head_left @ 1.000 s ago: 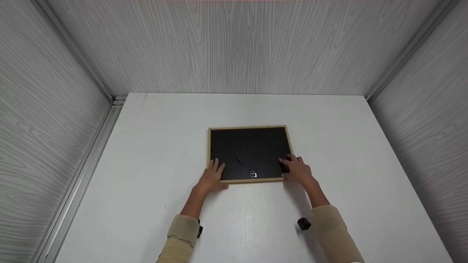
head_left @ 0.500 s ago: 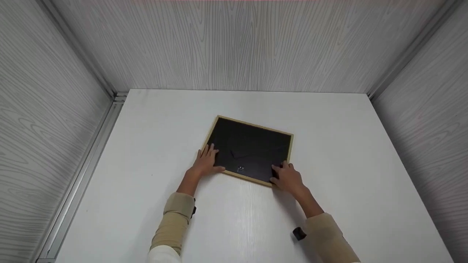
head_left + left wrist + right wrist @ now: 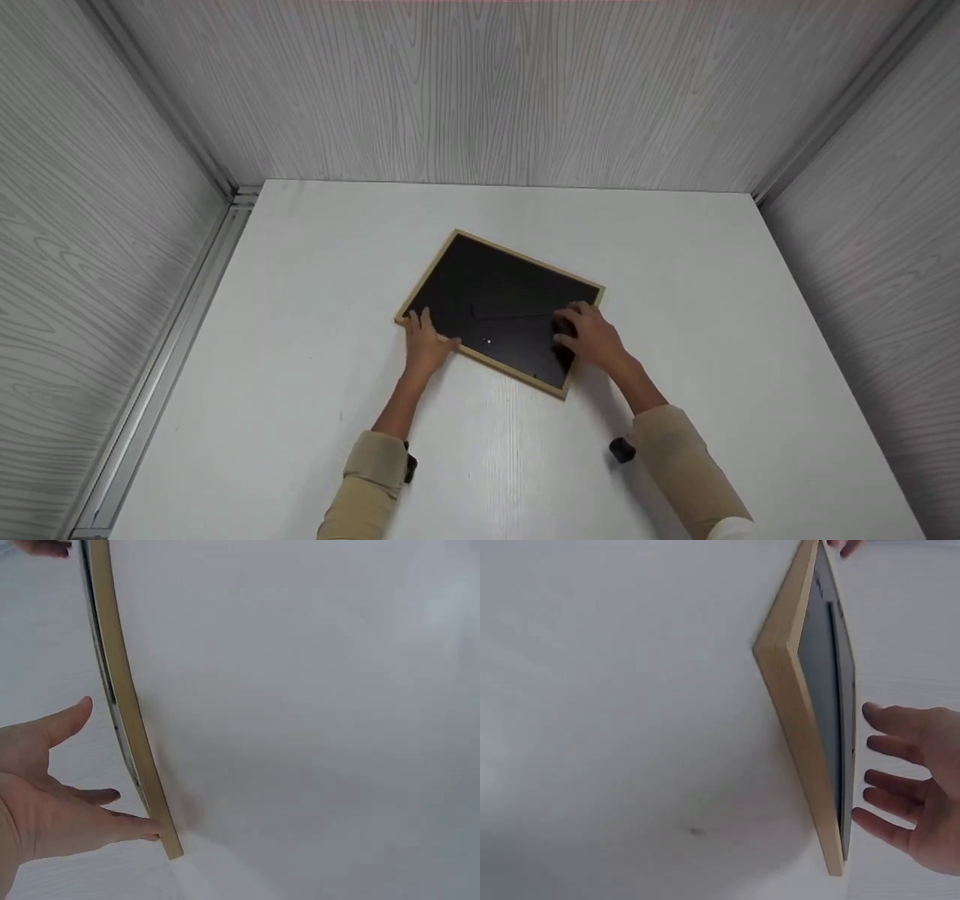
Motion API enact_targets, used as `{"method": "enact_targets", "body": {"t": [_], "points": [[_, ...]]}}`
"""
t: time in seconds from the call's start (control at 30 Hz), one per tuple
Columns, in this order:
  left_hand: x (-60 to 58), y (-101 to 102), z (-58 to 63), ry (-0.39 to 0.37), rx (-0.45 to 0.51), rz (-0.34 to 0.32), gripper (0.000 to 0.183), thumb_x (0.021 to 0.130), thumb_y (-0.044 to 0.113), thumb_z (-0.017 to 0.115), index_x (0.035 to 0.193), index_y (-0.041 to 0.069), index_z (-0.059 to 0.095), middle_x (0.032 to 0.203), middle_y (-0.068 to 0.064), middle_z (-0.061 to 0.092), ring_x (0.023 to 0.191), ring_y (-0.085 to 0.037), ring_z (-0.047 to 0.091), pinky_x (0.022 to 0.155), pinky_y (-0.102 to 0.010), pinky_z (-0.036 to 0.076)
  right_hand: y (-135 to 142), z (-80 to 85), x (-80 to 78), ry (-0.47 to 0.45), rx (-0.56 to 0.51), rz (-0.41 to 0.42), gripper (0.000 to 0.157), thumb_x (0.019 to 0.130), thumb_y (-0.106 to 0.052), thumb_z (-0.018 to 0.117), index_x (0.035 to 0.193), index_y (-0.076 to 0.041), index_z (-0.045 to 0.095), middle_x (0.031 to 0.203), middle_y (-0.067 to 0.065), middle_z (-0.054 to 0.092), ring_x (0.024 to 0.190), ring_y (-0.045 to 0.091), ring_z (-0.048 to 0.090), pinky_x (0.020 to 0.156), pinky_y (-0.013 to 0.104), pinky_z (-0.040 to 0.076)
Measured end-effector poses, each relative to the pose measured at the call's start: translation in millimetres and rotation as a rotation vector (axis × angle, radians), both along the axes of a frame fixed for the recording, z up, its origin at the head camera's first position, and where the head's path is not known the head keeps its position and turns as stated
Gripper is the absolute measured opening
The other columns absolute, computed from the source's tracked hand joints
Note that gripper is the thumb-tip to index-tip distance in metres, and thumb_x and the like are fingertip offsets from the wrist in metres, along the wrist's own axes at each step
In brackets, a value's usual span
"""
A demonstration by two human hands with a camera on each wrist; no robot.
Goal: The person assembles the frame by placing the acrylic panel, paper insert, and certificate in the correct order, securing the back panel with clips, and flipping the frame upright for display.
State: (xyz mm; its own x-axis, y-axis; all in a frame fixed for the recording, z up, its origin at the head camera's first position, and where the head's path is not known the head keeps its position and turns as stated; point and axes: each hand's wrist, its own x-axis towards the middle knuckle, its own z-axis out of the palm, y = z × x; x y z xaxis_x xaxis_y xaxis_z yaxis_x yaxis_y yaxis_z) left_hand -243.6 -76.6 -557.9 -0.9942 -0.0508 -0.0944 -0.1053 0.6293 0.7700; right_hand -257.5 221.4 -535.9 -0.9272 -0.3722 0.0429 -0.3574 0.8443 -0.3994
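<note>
A picture frame lies back side up on the white table, turned at an angle, with a black backing inside a light wooden border. My left hand is at its lower left corner, fingers spread over the border; the left wrist view has a fingertip touching the wooden edge. Over the right part of the backing is my right hand, fingers loosely bent. In the right wrist view those fingers stand over the backing without gripping the border. Whether they touch it is hard to tell.
The white tabletop surrounds the frame. Grey wood-grain panels stand at the back, left and right. A black device sits at each wrist, the right one jutting inward from the sleeve.
The frame has rotated clockwise from nearly square to tilted. My left hand first shifted up and left with it, then came to the lower left corner; my right hand has moved further up its right side.
</note>
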Motion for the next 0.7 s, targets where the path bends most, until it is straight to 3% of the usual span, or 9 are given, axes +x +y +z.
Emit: {"method": "enact_targets", "body": {"t": [0.1, 0.2, 0.3, 0.53, 0.63, 0.7], "points": [[5.6, 1.3, -2.2, -0.006, 0.000, 0.078, 0.087, 0.080, 0.017, 0.072, 0.139, -0.014, 0.016, 0.143, -0.036, 0.002, 0.132, -0.046, -0.003, 0.106, -0.050, 0.011, 10.0, -3.3, -20.0, 0.029, 0.016, 0.069, 0.057, 0.085, -0.030, 0.067, 0.133, -0.006, 0.048, 0.138, 0.021, 0.035, 0.126, 0.038, 0.031, 0.094, 0.052, 0.035], [-0.1, -8.3, -5.2, -0.029, -0.065, 0.126, 0.087, 0.082, 0.021, 0.070, 0.139, -0.015, 0.015, 0.143, -0.036, 0.003, 0.133, -0.045, -0.002, 0.107, -0.049, 0.007, 18.0, -6.9, -34.7, 0.018, 0.059, 0.113, 0.068, 0.083, -0.037, 0.067, 0.139, -0.009, 0.040, 0.144, 0.020, 0.026, 0.130, 0.041, 0.022, 0.098, 0.056, 0.027], [-9.8, -21.5, -6.7, -0.079, -0.102, 0.129, 0.087, 0.084, 0.025, 0.067, 0.138, -0.017, 0.014, 0.143, -0.036, 0.006, 0.133, -0.044, -0.001, 0.107, -0.047, 0.006, 23.8, -10.6, -44.7, -0.012, 0.099, 0.118, 0.074, 0.083, -0.041, 0.066, 0.142, -0.010, 0.035, 0.146, 0.020, 0.022, 0.131, 0.044, 0.016, 0.100, 0.059, 0.020], [-10.7, -33.6, -6.0, -0.106, -0.147, 0.098, 0.088, 0.084, 0.033, 0.067, 0.133, -0.023, 0.018, 0.140, -0.039, 0.006, 0.131, -0.047, -0.007, 0.107, -0.049, 0.003, 29.4, -19.8, -52.9, -0.004, 0.166, 0.068, 0.071, 0.085, -0.049, 0.059, 0.142, -0.013, 0.037, 0.146, 0.016, 0.024, 0.130, 0.041, 0.020, 0.100, 0.058, 0.020], [-11.4, -33.9, -4.7, -0.109, -0.143, 0.103, 0.084, 0.084, 0.032, 0.067, 0.132, -0.022, 0.023, 0.140, -0.040, 0.006, 0.131, -0.048, -0.008, 0.106, -0.050, 0.004, 26.6, -21.8, -53.1, 0.049, 0.197, 0.049, 0.064, 0.088, -0.048, 0.055, 0.141, -0.016, 0.040, 0.145, 0.018, 0.027, 0.127, 0.041, 0.027, 0.096, 0.059, 0.026], [-17.9, -34.5, -10.4, -0.119, -0.109, 0.116, 0.083, 0.083, 0.031, 0.069, 0.131, -0.021, 0.026, 0.141, -0.039, 0.006, 0.131, -0.047, -0.009, 0.106, -0.050, 0.003, 25.7, -24.3, -52.7, 0.108, 0.209, 0.033, 0.059, 0.089, -0.047, 0.054, 0.138, -0.016, 0.044, 0.142, 0.019, 0.031, 0.122, 0.041, 0.033, 0.092, 0.058, 0.029]]}}
